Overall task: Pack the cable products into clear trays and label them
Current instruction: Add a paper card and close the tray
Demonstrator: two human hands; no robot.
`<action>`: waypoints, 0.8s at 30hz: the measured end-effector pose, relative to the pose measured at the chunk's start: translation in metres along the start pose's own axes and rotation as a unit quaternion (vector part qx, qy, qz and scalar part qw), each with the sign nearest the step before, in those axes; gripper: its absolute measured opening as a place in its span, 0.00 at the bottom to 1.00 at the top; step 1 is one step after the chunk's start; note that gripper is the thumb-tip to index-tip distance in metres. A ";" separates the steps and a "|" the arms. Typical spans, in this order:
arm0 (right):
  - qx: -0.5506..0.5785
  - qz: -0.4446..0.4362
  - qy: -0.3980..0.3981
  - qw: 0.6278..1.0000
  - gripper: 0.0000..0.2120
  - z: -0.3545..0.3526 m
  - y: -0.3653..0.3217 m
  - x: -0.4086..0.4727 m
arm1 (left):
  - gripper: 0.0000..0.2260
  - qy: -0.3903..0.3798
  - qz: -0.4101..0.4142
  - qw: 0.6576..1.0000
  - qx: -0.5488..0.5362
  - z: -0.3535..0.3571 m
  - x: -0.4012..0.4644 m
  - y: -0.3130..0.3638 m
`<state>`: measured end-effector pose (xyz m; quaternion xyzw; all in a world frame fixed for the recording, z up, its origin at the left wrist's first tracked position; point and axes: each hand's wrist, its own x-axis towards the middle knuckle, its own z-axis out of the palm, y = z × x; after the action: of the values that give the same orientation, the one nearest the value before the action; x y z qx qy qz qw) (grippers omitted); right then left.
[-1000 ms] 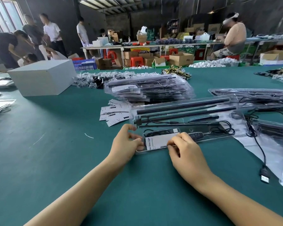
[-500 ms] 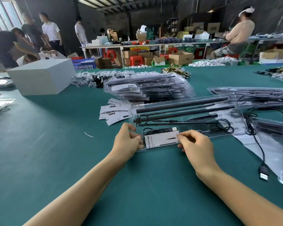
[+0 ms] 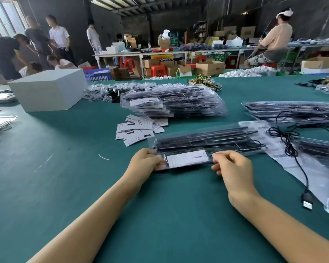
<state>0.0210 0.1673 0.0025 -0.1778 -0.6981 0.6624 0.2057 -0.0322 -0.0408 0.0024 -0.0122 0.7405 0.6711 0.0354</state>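
Green table (image 3: 46, 186) holds loose labels (image 3: 139, 130) beside packed trays (image 3: 179, 103)

The clear tray (image 3: 207, 143) sits mid-frame on the green bench (image 3: 65, 168), long and shallow, running left to right with black rods and coiled cable inside. A white label card (image 3: 187, 158) lies in its near end. Upper middle there's a stack of packed trays (image 3: 175, 103), with loose label cards (image 3: 139, 129) scattered just below it.
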 end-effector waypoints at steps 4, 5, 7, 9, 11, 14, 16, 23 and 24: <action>-0.030 -0.034 0.021 0.999 0.04 0.001 0.001 0.001 | 0.08 -0.014 -0.029 0.994 -0.108 -0.003 0.001 0.004; -0.087 -0.075 0.038 0.993 0.05 0.001 0.001 0.001 | 0.09 -0.015 -0.032 0.991 -0.132 -0.004 0.001 0.005; -0.233 -0.192 0.074 0.951 0.13 -0.003 -0.001 0.001 | 0.09 -0.015 -0.034 0.983 -0.182 -0.008 0.000 0.008; -0.391 -0.304 0.055 0.867 0.23 -0.008 -0.002 0.005 | 0.06 -0.017 -0.032 0.975 -0.220 -0.012 0.000 0.011; -0.549 -0.336 0.001 0.765 0.27 -0.012 0.000 0.009 | 0.05 -0.017 -0.030 0.970 -0.241 -0.014 -0.001 0.013; -0.577 -0.299 -0.037 0.759 0.22 -0.016 0.002 0.015 | 0.07 -0.034 -0.015 0.966 -0.258 -0.014 -0.004 0.015; -0.535 -0.332 -0.014 0.777 0.17 -0.017 0.001 0.015 | 0.10 -0.054 0.003 0.961 -0.271 -0.014 -0.007 0.016; -0.499 -0.473 0.032 0.726 0.10 -0.015 0.001 0.014 | 0.15 -0.055 -0.005 0.951 -0.304 -0.015 -0.012 0.019; -0.494 -0.485 0.038 0.721 0.10 -0.014 0.001 0.014 | 0.18 -0.057 -0.010 0.949 -0.310 -0.016 -0.013 0.020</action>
<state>0.0162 0.1872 0.0027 0.0834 -0.9087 0.0266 0.4081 -0.0215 -0.0551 0.0243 0.0083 0.4926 0.8667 0.0784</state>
